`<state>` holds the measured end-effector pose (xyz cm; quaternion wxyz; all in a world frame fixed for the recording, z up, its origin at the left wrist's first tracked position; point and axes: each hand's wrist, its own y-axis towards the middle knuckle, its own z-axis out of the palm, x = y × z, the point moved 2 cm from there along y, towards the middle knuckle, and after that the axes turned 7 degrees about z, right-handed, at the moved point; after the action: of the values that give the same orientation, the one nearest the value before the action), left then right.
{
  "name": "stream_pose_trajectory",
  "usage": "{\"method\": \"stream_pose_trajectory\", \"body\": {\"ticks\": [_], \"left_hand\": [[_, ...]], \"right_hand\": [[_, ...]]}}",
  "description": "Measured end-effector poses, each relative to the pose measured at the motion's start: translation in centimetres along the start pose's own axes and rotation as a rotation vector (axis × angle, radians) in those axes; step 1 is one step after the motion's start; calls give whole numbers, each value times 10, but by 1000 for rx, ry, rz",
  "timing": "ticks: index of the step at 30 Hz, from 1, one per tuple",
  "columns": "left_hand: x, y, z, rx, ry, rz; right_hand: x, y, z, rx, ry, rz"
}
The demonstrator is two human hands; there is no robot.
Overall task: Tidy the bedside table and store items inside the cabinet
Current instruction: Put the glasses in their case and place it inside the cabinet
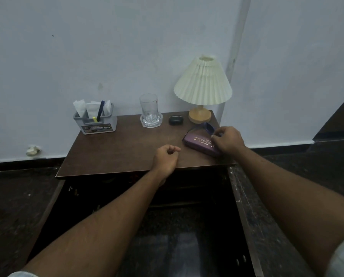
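A dark wooden bedside table (127,148) stands against the wall. A purple spectacle case (197,141) with gold lettering lies near its right edge. My right hand (228,139) rests on the case's right end, fingers curled at blue glasses (208,126) sticking out behind the case. My left hand (166,157) hovers over the table's front edge, loosely curled and holding nothing. Below the tabletop the cabinet (167,196) is dark; both of its doors (241,216) stand open.
A grey organiser (96,120) with tissues, a pen and a highlighter sits at the back left. A glass tumbler (149,108) stands on a glass coaster, beside a small black earbud case (175,120). A pleated lamp (203,84) is at the back right.
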<state>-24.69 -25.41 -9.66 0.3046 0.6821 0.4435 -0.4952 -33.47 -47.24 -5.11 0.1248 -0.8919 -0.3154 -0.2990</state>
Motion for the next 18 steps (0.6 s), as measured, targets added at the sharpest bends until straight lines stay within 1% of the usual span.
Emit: {"method": "stream_pose_trajectory", "body": {"ticks": [3,8,18], "left_hand": [[4,-1,1,-9,1,4],[1,-2,2,-4,-31,2],[-5,-10,-4,-1,-72,-8]], "right_hand": [[-1,2,6,49,-31,8],[0,3,8,53,-19,28],[15,-2,-14,-25,46,-10]]}}
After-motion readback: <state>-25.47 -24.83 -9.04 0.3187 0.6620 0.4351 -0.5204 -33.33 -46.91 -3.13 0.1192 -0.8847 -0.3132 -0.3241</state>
